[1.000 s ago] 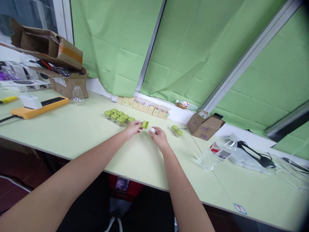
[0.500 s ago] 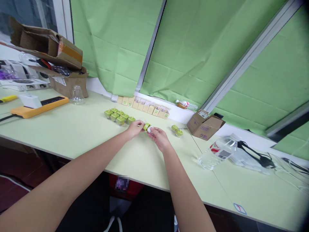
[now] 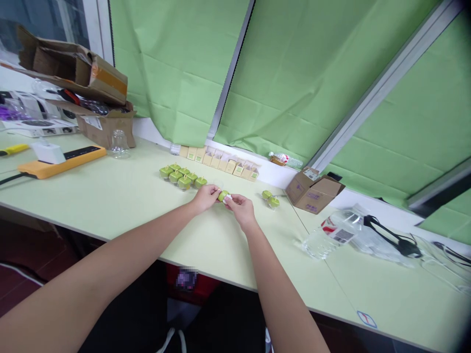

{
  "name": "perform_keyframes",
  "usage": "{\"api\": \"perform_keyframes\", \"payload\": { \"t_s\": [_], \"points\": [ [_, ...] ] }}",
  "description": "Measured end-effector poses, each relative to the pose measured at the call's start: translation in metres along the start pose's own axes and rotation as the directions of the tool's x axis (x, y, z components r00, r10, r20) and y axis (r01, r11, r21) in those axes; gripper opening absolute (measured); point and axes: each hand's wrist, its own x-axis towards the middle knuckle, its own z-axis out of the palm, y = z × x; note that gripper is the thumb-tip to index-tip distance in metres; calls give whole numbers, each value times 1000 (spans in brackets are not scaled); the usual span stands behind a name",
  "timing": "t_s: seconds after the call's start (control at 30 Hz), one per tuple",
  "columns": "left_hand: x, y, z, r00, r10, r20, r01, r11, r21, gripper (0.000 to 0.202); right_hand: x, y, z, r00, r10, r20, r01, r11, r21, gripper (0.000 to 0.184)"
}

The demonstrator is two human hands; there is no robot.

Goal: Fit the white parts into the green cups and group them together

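Over the middle of the table, my two hands meet around one small green piece (image 3: 222, 195). My left hand (image 3: 206, 198) pinches its left side between thumb and fingertips. On the other side, my right hand (image 3: 240, 208) is closed on a small white part (image 3: 227, 198) that touches the green piece; the fingers partly cover both, so I cannot tell their exact kind. Left of my hands stands a cluster of several squarish green pieces with short stems and clear bases (image 3: 184, 182). Two similar green pieces (image 3: 273, 201) stand on the right.
Small cardboard boxes (image 3: 230, 166) line the back edge. An orange power strip (image 3: 62, 162), a clear jar (image 3: 119, 144) and large cartons (image 3: 110, 125) occupy the left. On the right are an opened carton (image 3: 312, 190), a large plastic bottle (image 3: 333, 234) and black cables (image 3: 399, 240).
The white part in my right hand has come closer against the green piece, and the piece has turned a little. Everything else shifts only slightly with the camera.
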Motion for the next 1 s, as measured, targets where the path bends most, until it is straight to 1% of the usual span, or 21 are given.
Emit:
{"api": "perform_keyframes", "payload": {
  "t_s": [0.17,0.27,0.33,0.47,0.53,0.63,0.7,0.77,0.9,1.0],
  "points": [
    [-4,3,2,999,-49,-15,49,998,-38,17,3,6,2,998,-53,-40,49,993,-105,44],
    [-8,8,4,996,-83,-11,82,993,-88,19,2,5,2,993,-81,-88,69,989,-132,48],
    [-10,12,5,993,-115,-10,112,983,-146,21,0,2,3,987,-112,-113,93,983,-156,46],
    [-14,19,7,987,-140,85,157,954,-255,30,-5,-8,3,975,-161,-155,125,967,-221,43],
    [-15,20,8,983,-144,111,170,942,-290,34,-8,-12,3,969,-177,-171,131,959,-251,43],
    [-16,21,8,981,-161,111,190,922,-337,33,-11,-17,6,941,-278,-193,211,927,-309,39],
    [-17,21,9,977,-155,148,199,912,-359,31,-12,-19,9,908,-362,-210,282,901,-330,36],
    [-17,21,10,973,-132,187,196,903,-383,28,-14,-22,13,879,-419,-226,332,880,-340,34],
    [-18,20,13,976,-100,196,175,889,-422,25,-17,-26,16,842,-484,-236,382,846,-371,30],
    [-18,19,14,975,-85,203,166,891,-423,25,-18,-27,16,846,-481,-228,383,848,-366,29]
  ]
}}
